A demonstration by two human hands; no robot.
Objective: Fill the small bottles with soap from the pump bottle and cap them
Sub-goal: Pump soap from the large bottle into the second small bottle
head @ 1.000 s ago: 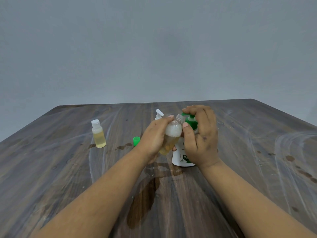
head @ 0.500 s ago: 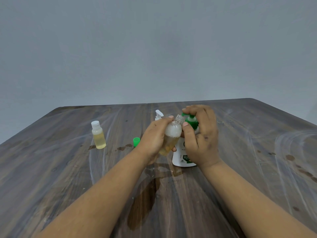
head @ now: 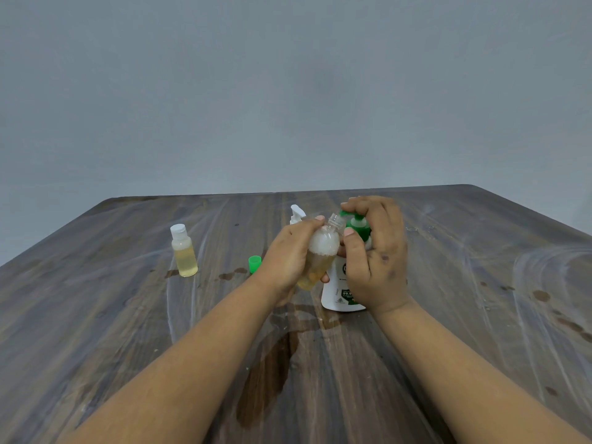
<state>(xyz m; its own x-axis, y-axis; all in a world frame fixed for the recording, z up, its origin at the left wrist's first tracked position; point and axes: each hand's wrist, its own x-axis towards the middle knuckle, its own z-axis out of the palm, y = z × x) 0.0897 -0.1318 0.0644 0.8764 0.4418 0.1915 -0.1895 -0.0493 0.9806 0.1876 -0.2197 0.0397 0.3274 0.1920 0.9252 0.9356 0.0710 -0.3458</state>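
At the far left of the bench [head: 96, 315] stands a small capped bottle [head: 184, 251], upright with a white cap and yellowish soap inside; it looks finished, so it was probably put aside there to keep it out of the way of the work. To the right of it, a loose green cap [head: 254, 263] stands on the bench just beside the left wrist, near enough to be taken when the next bottle is full. A white sprayer top [head: 297, 214] shows behind the left hand; I cannot tell what it belongs to. The left hand [head: 290, 256] is wrapped around the small open bottle [head: 321, 255], which is about half full, with foam over yellowish liquid, and tilts it so that its open neck points up and to the right, under the spout of the green pump head [head: 357, 225]. This tilt is, I think, to catch the soap without spilling. The right hand [head: 376, 251] curls over the pump head, the fingers on top and the thumb at the side, holding and pressing the pump bottle [head: 339, 291], which stands on the bench at the right of the centre. Compared with one second ago, almost nothing has changed: both hands keep the same grip, and the soap level looks about the same.
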